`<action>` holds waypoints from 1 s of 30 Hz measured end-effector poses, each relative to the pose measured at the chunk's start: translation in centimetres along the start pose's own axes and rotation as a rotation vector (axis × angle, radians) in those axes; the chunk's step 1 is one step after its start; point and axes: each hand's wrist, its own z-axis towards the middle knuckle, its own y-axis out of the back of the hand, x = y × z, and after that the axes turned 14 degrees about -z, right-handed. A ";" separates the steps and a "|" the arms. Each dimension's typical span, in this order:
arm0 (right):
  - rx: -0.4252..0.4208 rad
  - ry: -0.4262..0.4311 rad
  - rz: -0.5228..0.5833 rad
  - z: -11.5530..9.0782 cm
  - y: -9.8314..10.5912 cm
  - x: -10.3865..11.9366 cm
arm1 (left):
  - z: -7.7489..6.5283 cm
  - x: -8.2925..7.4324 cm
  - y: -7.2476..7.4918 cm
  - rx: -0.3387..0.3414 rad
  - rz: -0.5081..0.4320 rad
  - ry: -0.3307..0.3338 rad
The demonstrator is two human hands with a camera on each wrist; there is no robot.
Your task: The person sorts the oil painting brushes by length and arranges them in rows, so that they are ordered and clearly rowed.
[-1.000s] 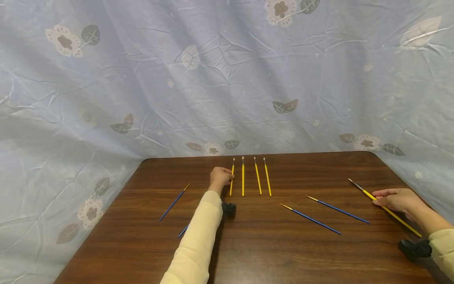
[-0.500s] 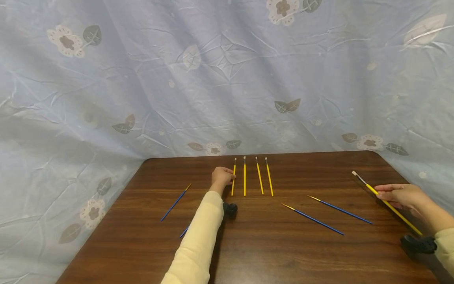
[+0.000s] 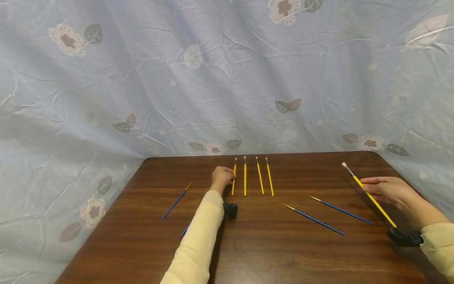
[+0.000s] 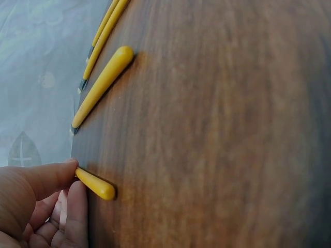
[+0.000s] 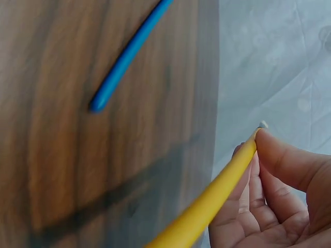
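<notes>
My left hand (image 3: 221, 177) pinches the leftmost yellow paintbrush (image 3: 233, 181) of a row at the table's far side. In the left wrist view thumb and fingers close on this brush (image 4: 97, 185), whose handle end lies low at the wood. To its right lie another yellow paintbrush (image 3: 245, 179) and two more, bristles toward the curtain. At the right, my right hand (image 3: 388, 192) holds a yellow paintbrush (image 3: 374, 200) between thumb and fingers, its pale bristles pointing far left. In the right wrist view that brush (image 5: 207, 206) is raised, its shadow falling on the wood.
Two blue paintbrushes lie slanted right of centre, a nearer one (image 3: 315, 220) and a farther one (image 3: 342, 210). Another blue paintbrush (image 3: 176, 202) lies at the left, and one more (image 3: 184, 231) is partly hidden by my left sleeve. A floral curtain (image 3: 227, 79) hangs behind the brown table (image 3: 283, 256).
My right hand has lifted its yellow paintbrush off the table and carried it left and a little away from me. The left hand stays at its brush.
</notes>
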 end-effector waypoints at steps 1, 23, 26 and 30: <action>0.001 0.005 0.009 0.1 -0.1 0.3 | 0.0 0.0 0.0 -0.001 0.002 -0.002; -0.025 0.042 0.148 4.2 -4.3 7.4 | -0.1 -0.1 0.1 0.006 -0.025 0.005; -0.036 0.041 0.173 5.0 -5.1 8.5 | -0.1 -0.1 0.1 0.006 -0.029 0.008; -0.039 0.035 0.184 6.2 -6.0 9.6 | 0.0 0.0 0.0 0.007 -0.026 0.010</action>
